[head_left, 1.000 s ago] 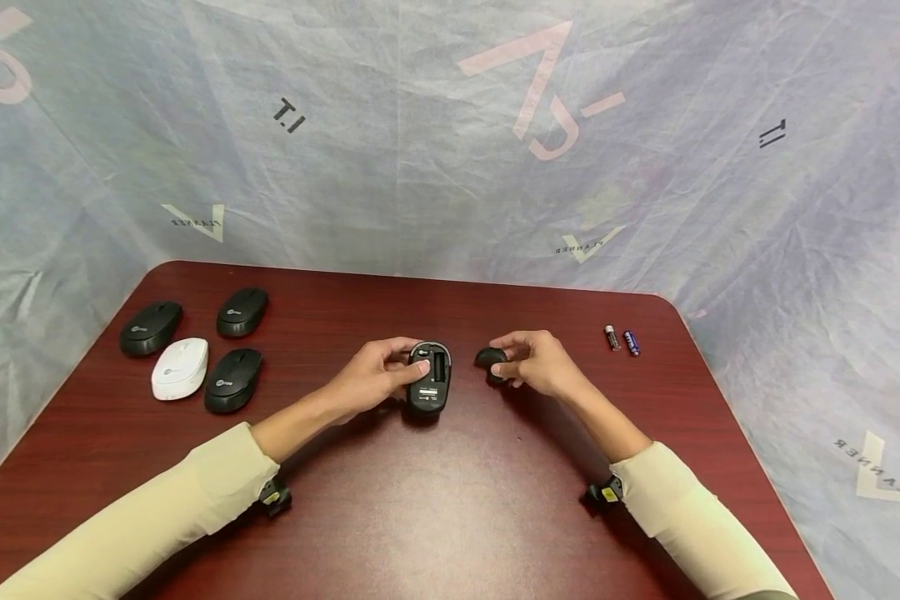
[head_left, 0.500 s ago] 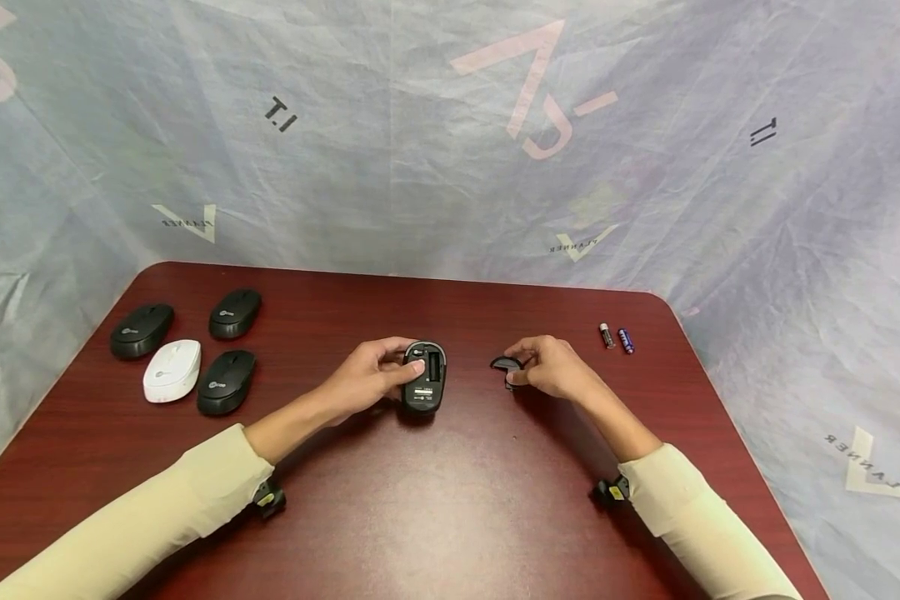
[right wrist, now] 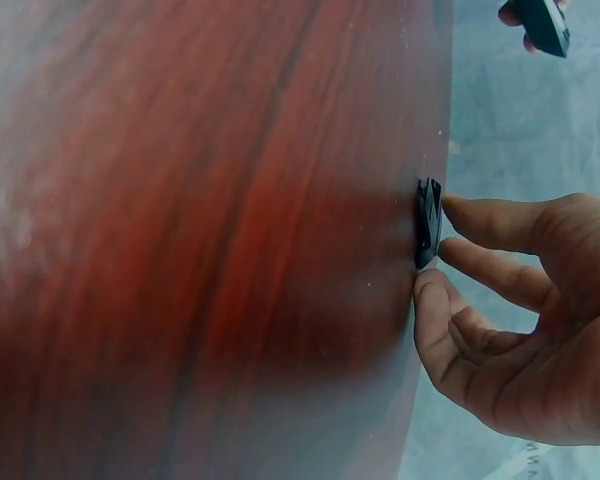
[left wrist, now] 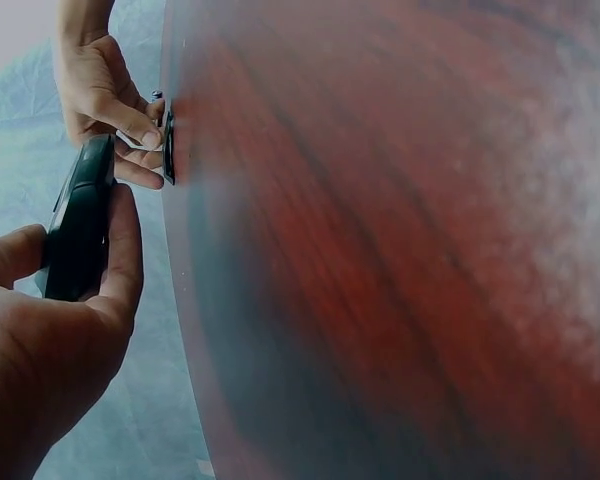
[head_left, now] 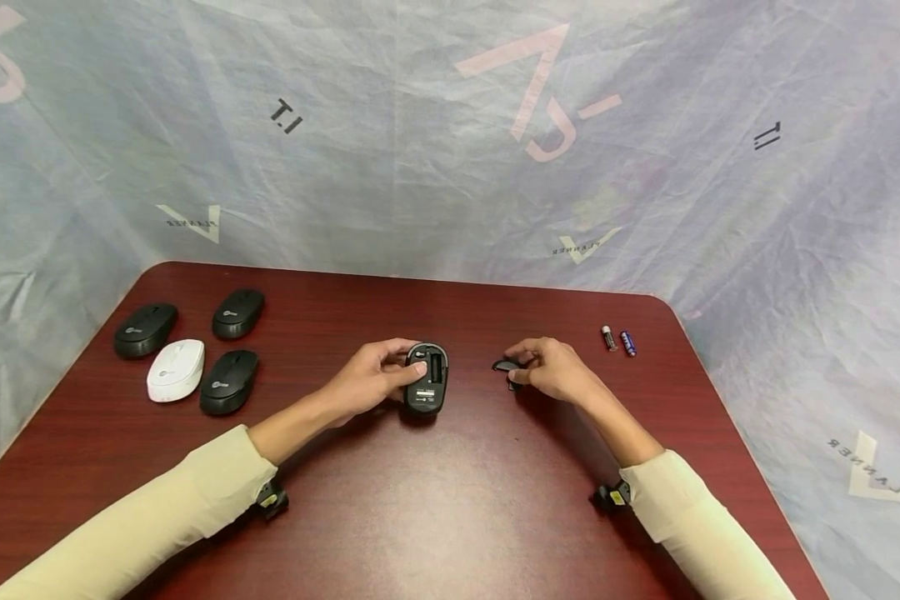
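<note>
My left hand [head_left: 367, 377] grips a black computer mouse [head_left: 425, 398] over the middle of the table, underside up, with the thumb lying on its base. The battery slot in that underside is uncovered and looks dark inside. To the right, my right hand [head_left: 557, 368] holds a small black battery cover [head_left: 505, 365] by its edges with thumb and fingertips. The right wrist view has the cover [right wrist: 429, 222] nearly flat, close over the tabletop. In the left wrist view the mouse [left wrist: 80, 222] is seen from its side, between thumb and fingers.
Two small batteries, a dark one [head_left: 609, 337] and a blue one [head_left: 627, 343], lie at the right back of the table [head_left: 450, 517]. Toward the left stand a white mouse [head_left: 176, 371] and several black mice [head_left: 229, 382]. Printed cloth [head_left: 390, 150] hangs behind the table.
My right hand has moved a little right, away from the mouse, with the cover, which has tipped from upright to nearly flat. The left hand keeps the mouse in place.
</note>
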Available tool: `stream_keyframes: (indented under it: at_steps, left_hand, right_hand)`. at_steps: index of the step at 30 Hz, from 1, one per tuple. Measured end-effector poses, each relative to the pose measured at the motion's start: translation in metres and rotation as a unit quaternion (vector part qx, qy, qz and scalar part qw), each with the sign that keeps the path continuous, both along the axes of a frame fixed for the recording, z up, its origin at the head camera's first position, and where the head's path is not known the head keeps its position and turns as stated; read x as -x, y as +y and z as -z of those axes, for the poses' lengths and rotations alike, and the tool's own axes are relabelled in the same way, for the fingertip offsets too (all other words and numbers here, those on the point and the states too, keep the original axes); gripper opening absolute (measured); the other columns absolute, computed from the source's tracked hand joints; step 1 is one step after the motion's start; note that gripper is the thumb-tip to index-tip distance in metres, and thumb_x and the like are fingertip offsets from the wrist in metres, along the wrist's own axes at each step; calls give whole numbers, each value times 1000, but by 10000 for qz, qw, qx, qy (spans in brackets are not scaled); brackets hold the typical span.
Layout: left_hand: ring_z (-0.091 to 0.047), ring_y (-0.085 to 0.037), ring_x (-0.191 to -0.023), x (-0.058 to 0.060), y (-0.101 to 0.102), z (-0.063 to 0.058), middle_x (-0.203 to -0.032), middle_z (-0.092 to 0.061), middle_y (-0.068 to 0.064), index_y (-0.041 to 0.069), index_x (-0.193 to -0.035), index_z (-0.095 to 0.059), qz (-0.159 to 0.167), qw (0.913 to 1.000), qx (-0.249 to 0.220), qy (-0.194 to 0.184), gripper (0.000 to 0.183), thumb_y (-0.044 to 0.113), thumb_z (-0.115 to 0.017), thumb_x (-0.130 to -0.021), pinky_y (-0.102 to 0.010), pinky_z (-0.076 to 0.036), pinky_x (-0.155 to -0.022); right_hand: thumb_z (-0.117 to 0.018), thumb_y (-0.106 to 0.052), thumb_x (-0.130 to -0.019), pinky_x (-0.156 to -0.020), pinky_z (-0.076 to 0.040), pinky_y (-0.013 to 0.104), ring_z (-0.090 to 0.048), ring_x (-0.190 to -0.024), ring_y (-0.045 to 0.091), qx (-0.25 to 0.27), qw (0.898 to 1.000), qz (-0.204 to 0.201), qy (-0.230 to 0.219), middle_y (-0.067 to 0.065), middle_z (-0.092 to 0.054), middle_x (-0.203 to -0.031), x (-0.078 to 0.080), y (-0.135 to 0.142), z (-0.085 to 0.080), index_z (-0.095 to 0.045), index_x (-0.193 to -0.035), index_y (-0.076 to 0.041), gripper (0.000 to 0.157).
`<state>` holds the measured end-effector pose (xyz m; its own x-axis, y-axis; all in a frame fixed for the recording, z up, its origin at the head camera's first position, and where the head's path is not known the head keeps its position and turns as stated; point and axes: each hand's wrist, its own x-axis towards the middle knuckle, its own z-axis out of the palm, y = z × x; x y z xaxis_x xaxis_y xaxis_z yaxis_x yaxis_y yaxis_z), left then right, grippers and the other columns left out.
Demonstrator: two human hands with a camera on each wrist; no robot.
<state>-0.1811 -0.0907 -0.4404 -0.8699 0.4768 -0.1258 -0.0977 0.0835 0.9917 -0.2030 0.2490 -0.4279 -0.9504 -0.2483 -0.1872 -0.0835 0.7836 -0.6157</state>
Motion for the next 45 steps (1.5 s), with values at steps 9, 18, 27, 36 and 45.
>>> stream_keyframes:
  at_steps: [9, 18, 27, 36, 45]
  left_hand:
    - [-82, -17, -96, -2, 1, 2, -134, -73, -29, -8, -155, -57, 38, 10000, 4, 33, 46, 6, -67, -112, -37, -74, -83]
    - [-82, -18, -97, -2, 3, 3, -135, -74, -29, -8, -154, -58, 64, 10000, -53, 38, 46, 8, -68, -112, -39, -74, -85]
    - [-82, -18, -97, -2, 4, 3, -135, -74, -30, -8, -154, -58, 38, 9999, -133, 48, 46, 7, -68, -112, -38, -74, -84]
    - [-82, -18, -99, -2, 6, 0, -137, -72, -33, -8, -154, -58, 85, 9999, -87, 86, 45, 7, -67, -112, -38, -74, -85]
    - [-83, -20, -99, -2, 5, -2, -136, -74, -29, -6, -155, -58, 77, 9999, 12, 96, 45, 8, -67, -113, -38, -74, -86]
  right_hand:
    - [-77, -24, -109, -80, -55, 32, -74, -92, 20, -44, 9997, 176, 158, 12, -83, -124, -3, 11, -3, -79, -139, -12, 33]
    - [-72, -28, -112, -81, -55, 33, -72, -93, 20, -288, 9971, 477, 513, 13, -85, -117, 0, 37, -5, -77, -140, -8, 35]
    - [-72, -26, -111, -82, -55, 34, -76, -99, 25, -495, 9882, 1010, 1040, 14, -86, -112, 5, 78, -7, -78, -137, -4, 35]
    - [-70, -27, -112, -82, -56, 36, -77, -106, 36, -632, 9757, 1662, 1276, 22, -84, -119, 8, 122, -9, -79, -136, -3, 34]
    - [-70, -29, -112, -84, -54, 40, -71, -115, 43, -695, 9678, 2024, 1329, 26, -83, -121, 12, 154, -4, -80, -134, -4, 35]
